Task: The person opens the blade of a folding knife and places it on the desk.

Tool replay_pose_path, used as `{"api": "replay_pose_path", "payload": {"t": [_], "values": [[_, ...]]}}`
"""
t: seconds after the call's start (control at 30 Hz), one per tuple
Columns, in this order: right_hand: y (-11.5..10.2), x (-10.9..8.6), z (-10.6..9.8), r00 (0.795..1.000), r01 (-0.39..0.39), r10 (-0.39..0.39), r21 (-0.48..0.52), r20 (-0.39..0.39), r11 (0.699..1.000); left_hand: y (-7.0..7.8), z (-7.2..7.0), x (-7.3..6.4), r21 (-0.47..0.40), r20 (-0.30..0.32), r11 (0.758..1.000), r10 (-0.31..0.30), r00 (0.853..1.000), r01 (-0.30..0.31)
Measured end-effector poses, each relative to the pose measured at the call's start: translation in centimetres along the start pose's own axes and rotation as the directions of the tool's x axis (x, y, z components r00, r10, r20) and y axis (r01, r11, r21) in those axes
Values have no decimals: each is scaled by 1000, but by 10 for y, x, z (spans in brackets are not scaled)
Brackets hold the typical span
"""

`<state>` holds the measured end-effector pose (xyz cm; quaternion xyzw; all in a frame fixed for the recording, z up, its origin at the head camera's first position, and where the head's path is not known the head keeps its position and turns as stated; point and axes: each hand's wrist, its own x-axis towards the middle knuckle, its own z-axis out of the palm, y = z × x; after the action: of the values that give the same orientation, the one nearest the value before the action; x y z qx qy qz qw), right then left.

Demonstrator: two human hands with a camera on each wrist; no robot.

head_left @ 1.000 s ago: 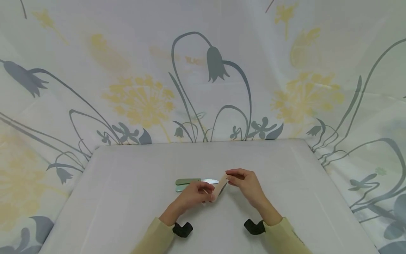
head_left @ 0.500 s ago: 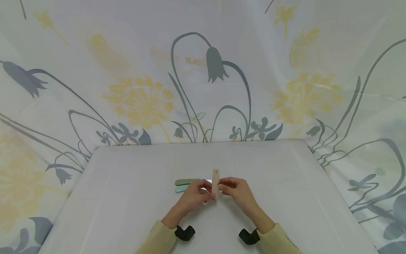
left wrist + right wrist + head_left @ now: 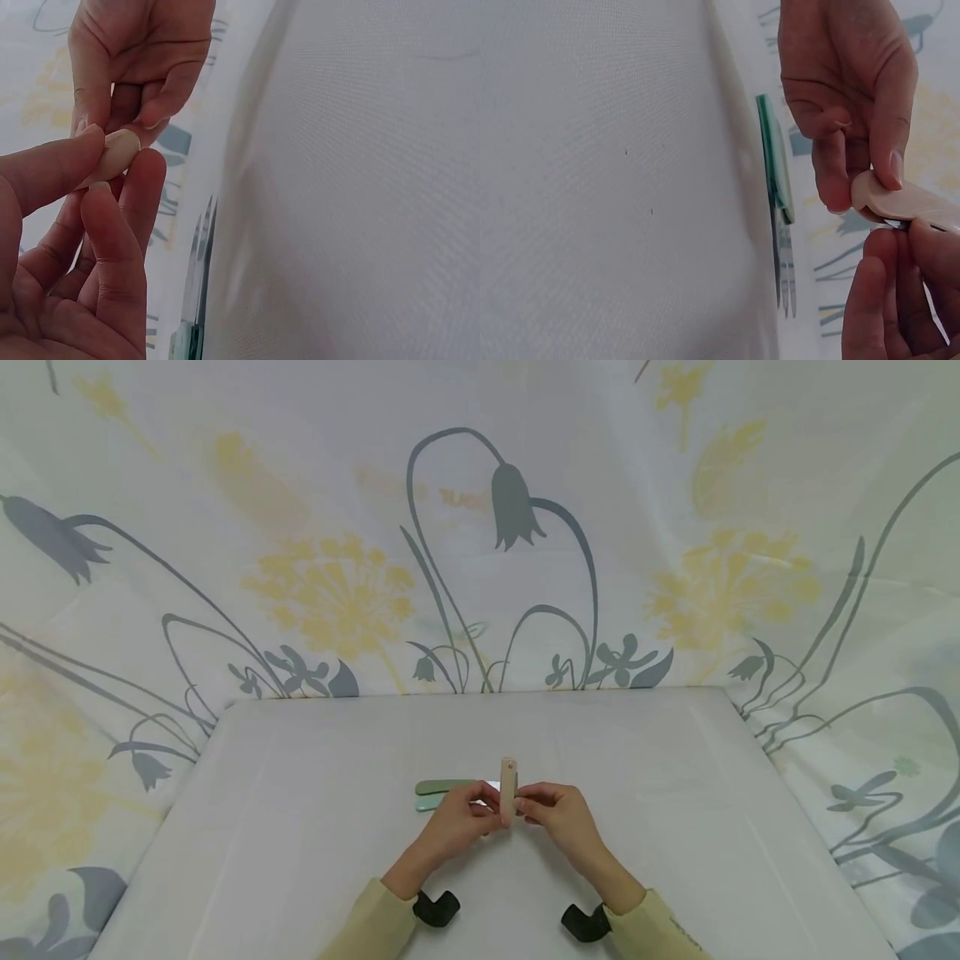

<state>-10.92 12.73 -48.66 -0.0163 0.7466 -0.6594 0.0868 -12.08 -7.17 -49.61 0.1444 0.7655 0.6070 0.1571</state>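
Note:
A beige folding knife [image 3: 508, 787] with a rivet at its far end stands between my two hands, its handle pointing away from me. My left hand [image 3: 455, 820] pinches the near end of the handle between thumb and fingers. From the other side, my right hand [image 3: 561, 812] pinches the handle's edge. A sliver of metal shows along the slot of the knife [image 3: 900, 223] in the right wrist view; most of the blade is hidden. Only the rounded end of the handle [image 3: 118, 154] shows between the fingers in the left wrist view.
Behind my left hand lie a dark green-handled knife [image 3: 442, 787] and a mint-handled knife [image 3: 428, 804], side by side with blades out to the right. They rest on a white-covered table [image 3: 300, 777]. A flower-printed curtain [image 3: 637, 527] hangs around the back and sides.
The beige knife has swung from a rightward slant to pointing straight away. My right hand has slid from its far end down to its middle, closer to my left hand. The green knives have stayed put.

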Motion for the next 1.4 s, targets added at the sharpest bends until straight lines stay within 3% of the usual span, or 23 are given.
{"api": "replay_pose_path", "payload": {"t": [0.17, 0.27, 0.4, 0.47, 0.7, 0.97, 1.23, 1.4], "values": [[0, -1, 1, 999, 38, -38, -28, -4, 999, 2, -1, -1, -3, 2, 1000, -8, 1000, 8], [-7, -5, 3, 998, 69, -69, -64, 1, 996, 12, 0, -6, 9, 1, 1000, -20, 1000, 20], [-24, -14, 8, 997, 67, -70, -102, -26, 992, 12, 1, -7, 0, 8, 999, -50, 999, 50], [-17, -12, 9, 997, 46, -52, -108, -49, 993, 3, 1, -5, -18, 18, 998, -59, 998, 59], [-1, -5, 5, 997, 26, -30, -63, -67, 998, -1, -3, -8, -13, 35, 998, -61, 997, 62], [1, -3, 4, 999, 22, -23, 33, 33, 999, 0, -6, -7, 8, 18, 1000, -3, 1000, 3], [1, -1, -5, 999, 44, -40, -112, 34, 993, 2, -12, -8, 65, 41, 998, -20, 999, 17], [5, -1, -8, 998, 55, -51, -120, 39, 991, 7, -15, -10, 29, 34, 999, -26, 999, 25]]}}
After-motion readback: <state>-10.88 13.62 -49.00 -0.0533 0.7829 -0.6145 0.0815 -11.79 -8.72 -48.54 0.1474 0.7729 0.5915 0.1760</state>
